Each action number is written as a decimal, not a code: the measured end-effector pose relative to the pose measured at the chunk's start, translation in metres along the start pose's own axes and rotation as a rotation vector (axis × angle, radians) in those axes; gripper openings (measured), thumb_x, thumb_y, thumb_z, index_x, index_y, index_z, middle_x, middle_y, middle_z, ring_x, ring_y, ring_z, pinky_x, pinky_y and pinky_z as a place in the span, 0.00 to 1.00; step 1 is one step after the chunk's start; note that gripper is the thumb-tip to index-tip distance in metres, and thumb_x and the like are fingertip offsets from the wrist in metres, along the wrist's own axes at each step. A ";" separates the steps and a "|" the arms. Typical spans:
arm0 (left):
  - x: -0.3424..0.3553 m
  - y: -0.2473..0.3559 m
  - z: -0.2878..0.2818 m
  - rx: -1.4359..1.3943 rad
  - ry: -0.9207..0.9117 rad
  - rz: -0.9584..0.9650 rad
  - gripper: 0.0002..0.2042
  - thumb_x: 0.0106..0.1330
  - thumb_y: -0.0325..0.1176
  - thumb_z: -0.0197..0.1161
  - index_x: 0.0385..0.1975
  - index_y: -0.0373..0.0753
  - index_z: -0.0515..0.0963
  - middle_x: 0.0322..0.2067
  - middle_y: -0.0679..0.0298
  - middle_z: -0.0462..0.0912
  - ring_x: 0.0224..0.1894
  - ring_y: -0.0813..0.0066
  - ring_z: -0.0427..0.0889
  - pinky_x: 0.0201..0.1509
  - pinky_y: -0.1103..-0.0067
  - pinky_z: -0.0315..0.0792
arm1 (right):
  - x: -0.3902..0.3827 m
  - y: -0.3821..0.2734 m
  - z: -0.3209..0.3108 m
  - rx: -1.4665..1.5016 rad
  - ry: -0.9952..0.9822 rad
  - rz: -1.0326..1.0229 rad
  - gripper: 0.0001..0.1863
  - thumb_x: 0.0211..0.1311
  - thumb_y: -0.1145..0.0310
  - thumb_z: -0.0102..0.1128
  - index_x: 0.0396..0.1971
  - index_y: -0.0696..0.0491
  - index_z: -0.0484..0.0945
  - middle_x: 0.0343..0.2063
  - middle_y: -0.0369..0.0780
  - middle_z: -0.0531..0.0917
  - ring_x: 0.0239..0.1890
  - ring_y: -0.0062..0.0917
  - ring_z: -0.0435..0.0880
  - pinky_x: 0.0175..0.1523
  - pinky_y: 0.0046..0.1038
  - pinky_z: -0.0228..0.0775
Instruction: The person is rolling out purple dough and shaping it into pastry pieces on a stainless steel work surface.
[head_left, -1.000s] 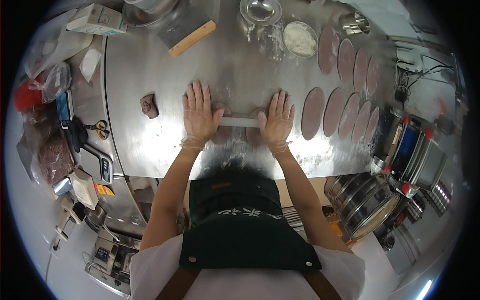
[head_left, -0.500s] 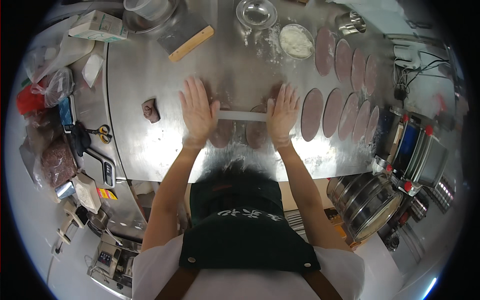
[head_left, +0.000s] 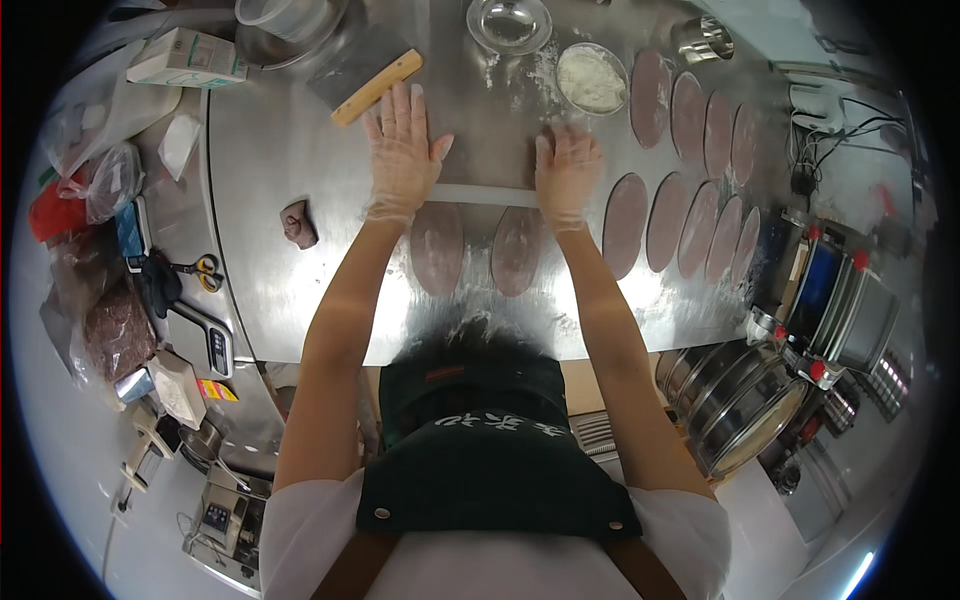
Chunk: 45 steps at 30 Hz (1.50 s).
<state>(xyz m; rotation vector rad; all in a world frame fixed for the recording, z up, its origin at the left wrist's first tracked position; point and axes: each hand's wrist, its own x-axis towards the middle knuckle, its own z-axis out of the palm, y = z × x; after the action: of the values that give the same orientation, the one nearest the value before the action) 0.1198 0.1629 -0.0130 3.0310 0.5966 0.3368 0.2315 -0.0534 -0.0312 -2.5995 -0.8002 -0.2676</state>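
Observation:
My left hand (head_left: 402, 155), in a clear plastic glove, has its fingers stretched out over the left end of a white rolling pin (head_left: 484, 194), just below a bench scraper's wooden handle (head_left: 375, 88). My gloved right hand (head_left: 568, 175) rests on the pin's right end, fingers slightly bent. Between my forearms, two flat oval pinkish dough pieces (head_left: 436, 255) lie on the steel table (head_left: 270, 290), just nearer me than the pin. Rows of similar ovals (head_left: 623, 225) lie to the right. A small dark lump of dough (head_left: 298, 225) sits left of my left hand.
A bowl of white flour (head_left: 590, 78), steel bowl (head_left: 508, 22) and cutters (head_left: 702, 40) line the back. Scissors (head_left: 205, 270), a scale (head_left: 205, 330) and plastic bags (head_left: 115, 340) crowd the left. A machine with red knobs (head_left: 840, 305) and a large steel drum (head_left: 725, 405) stand right.
Both hands and the rolling pin have moved away from me, toward the back of the table. The two oval dough pieces between my forearms now show more fully.

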 end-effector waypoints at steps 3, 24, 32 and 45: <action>-0.047 -0.010 -0.017 -0.362 0.012 0.105 0.31 0.64 0.43 0.65 0.67 0.41 0.68 0.63 0.54 0.70 0.65 0.51 0.68 0.69 0.54 0.61 | -0.026 0.016 -0.028 0.181 -0.117 -0.227 0.27 0.55 0.59 0.70 0.55 0.51 0.79 0.50 0.40 0.78 0.52 0.39 0.76 0.54 0.44 0.68; -0.069 -0.001 -0.021 -0.182 -0.018 -0.035 0.39 0.66 0.49 0.63 0.71 0.34 0.59 0.68 0.46 0.59 0.69 0.39 0.58 0.72 0.46 0.52 | -0.033 -0.002 -0.037 -0.084 -0.032 -0.143 0.31 0.61 0.60 0.65 0.64 0.54 0.72 0.59 0.44 0.74 0.60 0.44 0.71 0.63 0.50 0.61; -0.122 0.011 -0.046 -0.290 -0.228 -0.097 0.43 0.63 0.51 0.64 0.72 0.31 0.56 0.73 0.39 0.50 0.75 0.35 0.50 0.74 0.45 0.48 | -0.093 -0.011 -0.055 -0.164 -0.286 -0.015 0.38 0.67 0.52 0.55 0.72 0.54 0.59 0.72 0.56 0.58 0.72 0.56 0.58 0.73 0.58 0.48; -0.261 0.028 -0.046 -0.347 -0.372 -0.053 0.45 0.61 0.44 0.67 0.71 0.25 0.51 0.73 0.39 0.52 0.74 0.39 0.55 0.74 0.51 0.53 | -0.233 -0.009 -0.085 -0.156 -0.452 -0.038 0.31 0.71 0.54 0.41 0.73 0.43 0.63 0.75 0.37 0.59 0.76 0.49 0.52 0.75 0.52 0.40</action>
<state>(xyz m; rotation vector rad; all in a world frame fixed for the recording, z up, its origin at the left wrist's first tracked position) -0.1155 0.0377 -0.0194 2.6398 0.5232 -0.1164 0.0307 -0.1992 -0.0205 -2.8359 -1.0113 0.2711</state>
